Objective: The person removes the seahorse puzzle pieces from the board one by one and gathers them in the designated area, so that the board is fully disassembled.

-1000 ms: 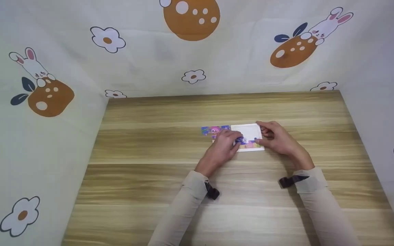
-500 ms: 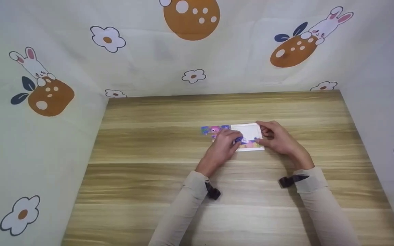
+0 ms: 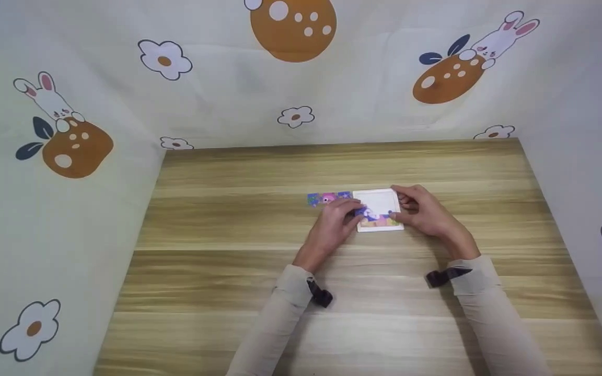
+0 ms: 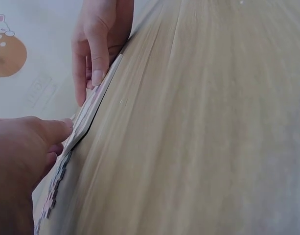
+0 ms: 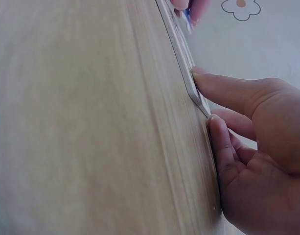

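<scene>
A small white puzzle tray [image 3: 380, 201] lies flat on the wooden table, with colourful puzzle pieces [image 3: 383, 221] along its near side. Between thumb and fingers, my left hand [image 3: 331, 224] pinches a blue-and-white puzzle piece [image 5: 188, 20] at the tray's left side. My right hand [image 3: 427, 213] grips the tray's right edge, its thumb [image 5: 223, 88] on the frame and its fingers around the far corner and side. Left of the tray, a row of loose puzzle pieces [image 3: 328, 198] shows partly, the rest hidden behind my left hand.
The wood-grain table [image 3: 217, 292] reaches back to a pale cloth wall [image 3: 228, 94] printed with rabbits, oranges and flowers. Similar cloth stands at both sides. A small black camera [image 3: 322, 293] is worn on the left wrist, another camera [image 3: 439, 278] on the right.
My left hand has drawn slightly left, uncovering more of the tray's lower left corner and the blue-and-white piece. The right hand and tray stay where they were.
</scene>
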Tool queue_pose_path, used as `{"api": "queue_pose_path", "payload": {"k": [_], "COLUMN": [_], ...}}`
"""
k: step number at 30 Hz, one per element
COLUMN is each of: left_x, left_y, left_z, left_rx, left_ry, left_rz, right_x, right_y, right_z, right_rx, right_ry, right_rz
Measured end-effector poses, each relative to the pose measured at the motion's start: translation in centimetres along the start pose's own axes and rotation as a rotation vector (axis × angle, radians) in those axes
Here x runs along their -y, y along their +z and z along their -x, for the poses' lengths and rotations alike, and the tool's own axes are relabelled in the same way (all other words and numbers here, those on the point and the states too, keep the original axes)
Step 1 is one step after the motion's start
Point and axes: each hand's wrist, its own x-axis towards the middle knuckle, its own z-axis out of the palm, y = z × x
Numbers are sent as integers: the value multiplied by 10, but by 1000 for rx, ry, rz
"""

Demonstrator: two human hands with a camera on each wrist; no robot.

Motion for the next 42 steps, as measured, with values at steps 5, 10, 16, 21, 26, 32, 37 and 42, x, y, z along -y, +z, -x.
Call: {"api": "queue_pose_path", "payload": {"k": [5, 10, 16, 21, 26, 32, 37, 42], "left_x": [8, 14, 23, 30, 37, 46, 54, 58], "left_y": [-5, -13, -22, -29, -36, -45, -48, -50], "left_z": [7, 15, 23, 30, 39, 48, 54, 59], "left_rx": [-89, -122, -169, -196, -221, -243, -249, -240], "left_ry": [25, -6, -18, -43, -65, -76, -88, -141], "left_rz": [17, 53, 60, 62, 40, 34, 27, -11], "right_x": [-3, -3, 1, 2, 1, 0, 0, 0], "right_y": [3, 2, -1, -1, 0, 3, 2, 0], "right_z": [-1, -1, 1, 1, 1, 1, 1, 1], "right_rx": [-9, -5, 10, 16, 9, -5, 9, 16], "right_ry": [11, 10, 5, 5, 8, -3, 3, 3], "right_rz": [13, 21, 19, 10, 9, 35, 14, 2]}}
